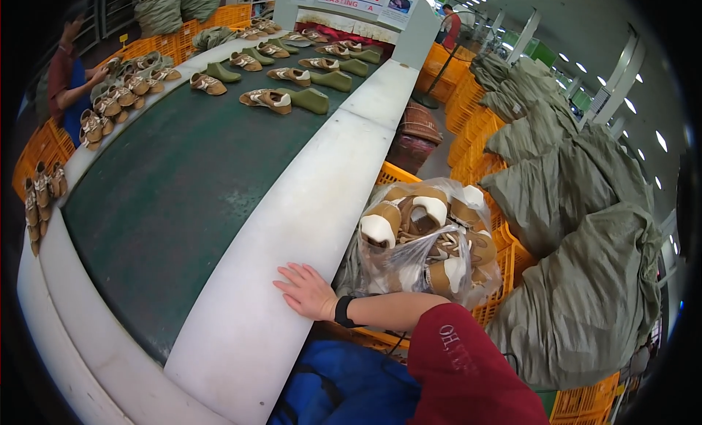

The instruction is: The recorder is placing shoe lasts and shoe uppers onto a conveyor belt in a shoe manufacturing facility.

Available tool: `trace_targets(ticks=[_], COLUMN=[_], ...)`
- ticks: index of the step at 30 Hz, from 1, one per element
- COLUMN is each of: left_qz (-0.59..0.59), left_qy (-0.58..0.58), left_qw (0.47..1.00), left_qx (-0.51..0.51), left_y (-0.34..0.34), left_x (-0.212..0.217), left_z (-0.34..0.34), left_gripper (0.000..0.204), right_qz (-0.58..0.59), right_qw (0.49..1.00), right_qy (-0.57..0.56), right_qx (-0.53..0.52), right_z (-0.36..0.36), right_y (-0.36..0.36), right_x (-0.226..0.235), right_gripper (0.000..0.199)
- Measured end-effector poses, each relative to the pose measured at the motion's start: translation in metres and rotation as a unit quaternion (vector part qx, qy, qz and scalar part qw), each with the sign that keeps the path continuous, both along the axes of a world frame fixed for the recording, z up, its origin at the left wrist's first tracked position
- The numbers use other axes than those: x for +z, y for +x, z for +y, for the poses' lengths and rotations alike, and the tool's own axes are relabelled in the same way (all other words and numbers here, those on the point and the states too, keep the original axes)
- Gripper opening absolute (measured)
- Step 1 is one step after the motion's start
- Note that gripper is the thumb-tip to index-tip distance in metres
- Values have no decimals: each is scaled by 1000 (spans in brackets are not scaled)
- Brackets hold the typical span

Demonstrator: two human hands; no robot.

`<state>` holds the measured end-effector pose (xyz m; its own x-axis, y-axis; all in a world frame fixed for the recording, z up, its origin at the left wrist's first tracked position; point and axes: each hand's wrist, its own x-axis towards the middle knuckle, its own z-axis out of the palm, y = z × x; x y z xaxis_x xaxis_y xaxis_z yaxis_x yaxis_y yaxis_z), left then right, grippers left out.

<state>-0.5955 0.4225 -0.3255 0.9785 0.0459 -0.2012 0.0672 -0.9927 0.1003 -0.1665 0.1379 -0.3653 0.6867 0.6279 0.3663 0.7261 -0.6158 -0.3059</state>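
Note:
My right hand (306, 290) lies flat, fingers spread, on the white ledge (314, 191) beside the green conveyor belt (183, 176); nothing is in it. Below its black wristband comes the bare forearm and a dark red sleeve. My left hand is out of sight. Just right of the ledge, a clear plastic bag (431, 242) full of brown-and-white shoe uppers sits over an orange crate. Up the belt lie brown shoe uppers (267, 99) paired with green shoe lasts (307, 99) in rows.
More uppers (117, 99) line the left ledge, where a co-worker (67, 81) in a blue apron handles some. Orange crates (472, 132) and grey-green sacks (578, 301) are stacked on the right. A brown container (417, 136) stands beside the belt. A white sign frame (358, 4) spans its far end.

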Motion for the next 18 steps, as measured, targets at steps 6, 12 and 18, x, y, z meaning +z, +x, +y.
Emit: trace_targets(ticks=[6,12,18], left_qz=[-8,2,14], left_qy=[-6,-9,-8], left_qw=[1000,1000,1000], left_qx=[2,6,4], left_y=[1,0,0], left_x=[0,0,-2], left_z=[0,0,2], left_gripper=[68,68,67], right_qz=[3,2,7], right_qw=[1000,1000,1000], right_qy=[-3,-9,-15], right_qx=[-1,1,-2], right_z=[0,1,0], right_y=[1,1,0], right_x=[1,2,2], right_gripper=[36,36,37])
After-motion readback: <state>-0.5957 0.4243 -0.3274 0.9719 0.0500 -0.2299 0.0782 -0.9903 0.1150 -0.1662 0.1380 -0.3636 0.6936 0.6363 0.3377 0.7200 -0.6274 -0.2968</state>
